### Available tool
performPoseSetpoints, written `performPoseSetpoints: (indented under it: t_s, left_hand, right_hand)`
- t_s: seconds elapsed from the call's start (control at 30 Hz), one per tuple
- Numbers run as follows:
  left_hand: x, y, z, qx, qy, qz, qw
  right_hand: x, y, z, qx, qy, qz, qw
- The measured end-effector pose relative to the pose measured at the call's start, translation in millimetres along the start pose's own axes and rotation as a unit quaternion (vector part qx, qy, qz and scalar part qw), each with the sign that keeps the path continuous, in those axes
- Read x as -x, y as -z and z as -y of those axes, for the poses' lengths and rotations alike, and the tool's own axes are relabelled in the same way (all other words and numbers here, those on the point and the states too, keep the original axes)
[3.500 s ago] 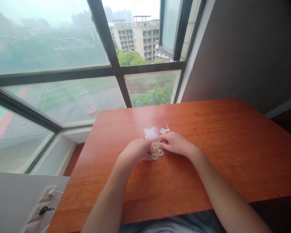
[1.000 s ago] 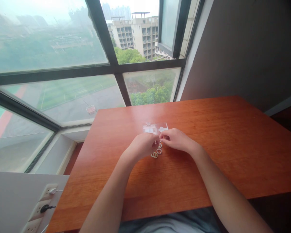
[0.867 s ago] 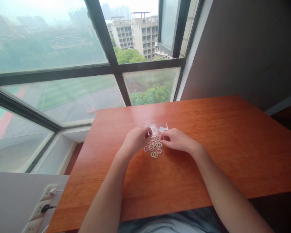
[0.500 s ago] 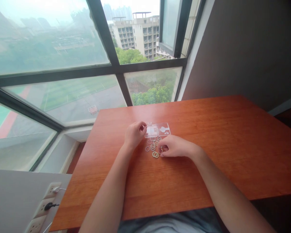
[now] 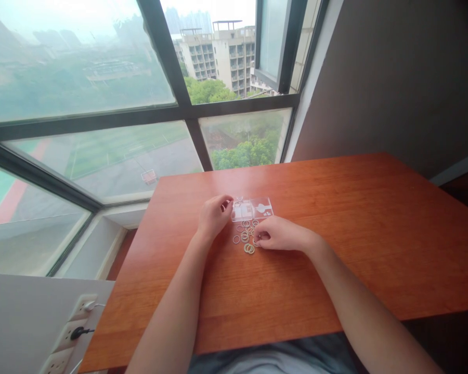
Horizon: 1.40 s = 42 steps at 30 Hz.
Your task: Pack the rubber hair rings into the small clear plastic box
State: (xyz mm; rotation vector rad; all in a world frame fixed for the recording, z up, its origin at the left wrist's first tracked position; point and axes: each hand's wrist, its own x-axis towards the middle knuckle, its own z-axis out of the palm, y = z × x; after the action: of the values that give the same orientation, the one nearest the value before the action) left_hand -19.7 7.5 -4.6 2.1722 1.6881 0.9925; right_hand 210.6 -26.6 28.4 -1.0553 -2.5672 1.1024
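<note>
My left hand (image 5: 214,218) is at the left edge of a clear plastic box (image 5: 242,210), fingers curled and thumb against its side. The box lies opened flat, with its lid (image 5: 263,208) to the right bearing a white printed shape. In front of it several pale green and whitish rings (image 5: 244,237) are spread on the table, some overlapping. Over the right side of these rings my right hand (image 5: 278,234) reaches down, thumb and fingertips pinched on a ring (image 5: 256,242) that is partly hidden.
The brown wooden table (image 5: 296,291) stands against large dark-framed windows (image 5: 242,108). A grey wall (image 5: 374,93) rises at the right. Sockets with plugs (image 5: 78,331) are on the low wall at the left.
My right thumb and fingers have come together at the ring, and the hand has shifted slightly away from me. My left hand stays at the box.
</note>
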Motion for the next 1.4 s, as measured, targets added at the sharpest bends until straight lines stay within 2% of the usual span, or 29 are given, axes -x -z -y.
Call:
performPoseSetpoints:
  t_s: [0.2,0.33,0.47,0.8,0.93,1.03,1.13,1.23,1.33,1.4]
  left_hand:
    - [1.5,7.3,-22.4,0.066,-0.055,0.035,0.996]
    - [3.4,12.5,-42.0,0.129,-0.098,0.074,0.984]
    - [4.7,14.5,-49.1,0.154,-0.111,0.091,0.978]
    - [4.3,16.1,-49.7,0.160,-0.091,0.133,0.974]
    - [4.5,14.9,-49.8,0.155,-0.096,0.130,0.975]
    - [3.5,14.3,-46.4,0.131,-0.088,0.105,0.982]
    - [0.5,14.7,-36.5,0.078,-0.055,0.040,0.995]
    - [-2.5,13.6,-22.5,0.029,-0.018,-0.017,0.999]
    - [-3.2,8.7,-10.3,0.009,-0.002,-0.018,1.000]
    - [-2.5,4.7,-5.1,0.006,0.004,-0.002,1.000]
  right_hand:
    - [-3.0,3.3,-5.2,-0.059,0.007,-0.094,0.994]
    - [-7.0,3.6,-9.1,-0.113,-0.013,-0.175,0.978]
    - [-10.1,3.8,-12.0,-0.158,-0.032,-0.230,0.960]
    - [-11.9,3.4,-11.9,-0.145,-0.043,-0.253,0.956]
    - [-13.0,2.7,-11.8,-0.144,-0.036,-0.252,0.956]
    - [-11.8,4.1,-10.4,-0.148,-0.030,-0.258,0.954]
    - [-6.5,7.9,-7.8,-0.136,-0.034,-0.232,0.963]
    - [0.5,11.6,-4.0,-0.105,-0.021,-0.145,0.984]
    - [5.0,12.5,1.6,-0.066,-0.001,-0.053,0.996]
    - [5.8,11.3,5.7,-0.045,0.001,-0.015,0.999]
